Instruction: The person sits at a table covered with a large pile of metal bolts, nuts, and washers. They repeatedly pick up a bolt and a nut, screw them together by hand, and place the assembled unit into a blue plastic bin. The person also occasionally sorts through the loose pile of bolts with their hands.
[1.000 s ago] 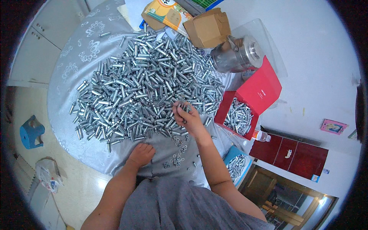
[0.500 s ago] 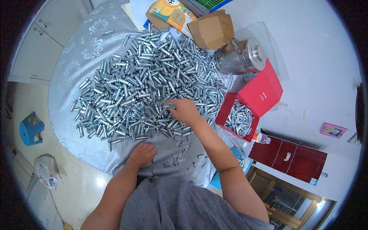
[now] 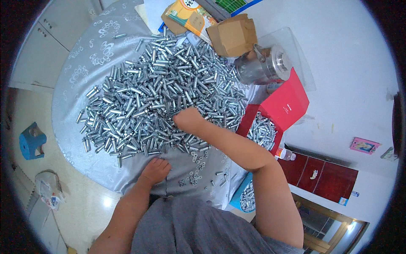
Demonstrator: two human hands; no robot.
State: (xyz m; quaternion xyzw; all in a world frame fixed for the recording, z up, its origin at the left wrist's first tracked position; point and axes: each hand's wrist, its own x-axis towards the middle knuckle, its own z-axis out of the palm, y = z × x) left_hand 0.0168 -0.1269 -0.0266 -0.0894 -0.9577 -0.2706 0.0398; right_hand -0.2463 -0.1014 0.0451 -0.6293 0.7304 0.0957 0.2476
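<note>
A broad heap of silvery metal anchor bolts covers the middle of the cloth-covered table. My right hand reaches into the heap's near right part, closed like a fist. Its fingertips are tucked out of sight, so whatever they hold is hidden. At the table's near edge, just below the heap, my left hand rests with its fingers curled together; anything in it cannot be made out. Small nuts and washers lie scattered to its right, and a few loose bolts lie beyond those.
Right of the heap stands an open red box of smaller metal parts. A blue container of metal parts sits below it. A metal kettle and an open cardboard box stand far right. A blue stool is on the floor.
My right hand has moved slightly left in the heap, and its fingers have turned down out of sight. My right elbow has swung outward. The left hand stays nearly still.
</note>
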